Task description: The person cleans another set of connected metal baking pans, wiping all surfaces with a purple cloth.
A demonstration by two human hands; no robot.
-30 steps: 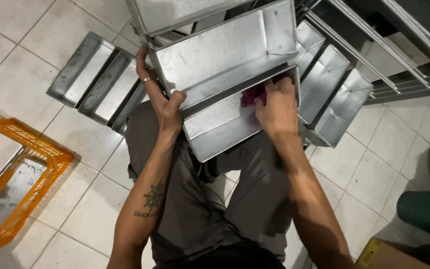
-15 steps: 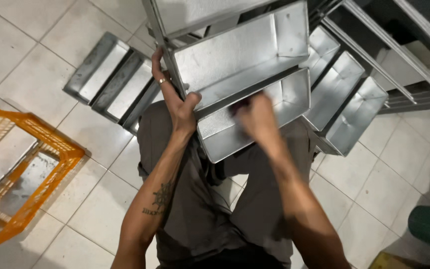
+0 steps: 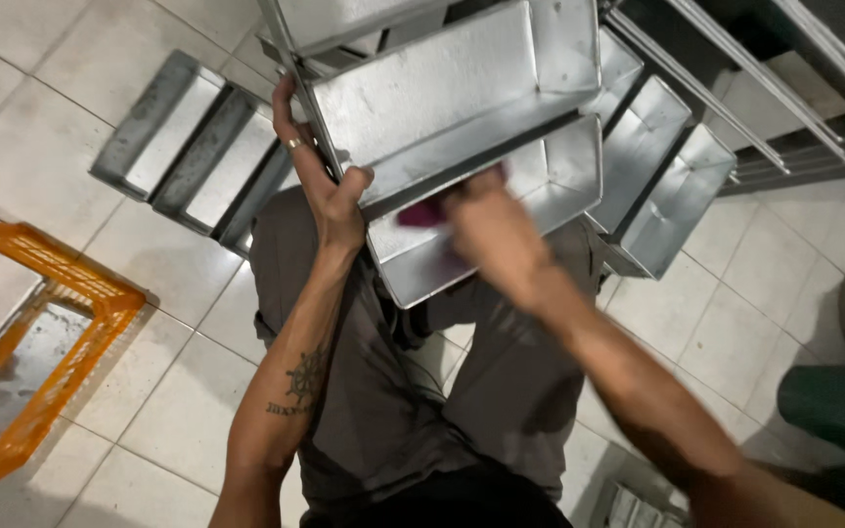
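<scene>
A set of joined metal loaf pans rests tilted on my lap. My left hand grips the pans' left edge, thumb over the rim, with a ring on one finger. My right hand is inside the lowest pan, blurred with motion, pressing a dark pink cloth against its bottom. Most of the cloth is hidden under my fingers.
More joined metal pans lie on the tiled floor at the left and at the right. An orange plastic crate stands at the left edge. A metal rack is at the top right, a green container at the right.
My right hand has slid with the cloth from the right end of the lowest pan toward its left end. The left hand keeps its grip; the view has shifted a little.
</scene>
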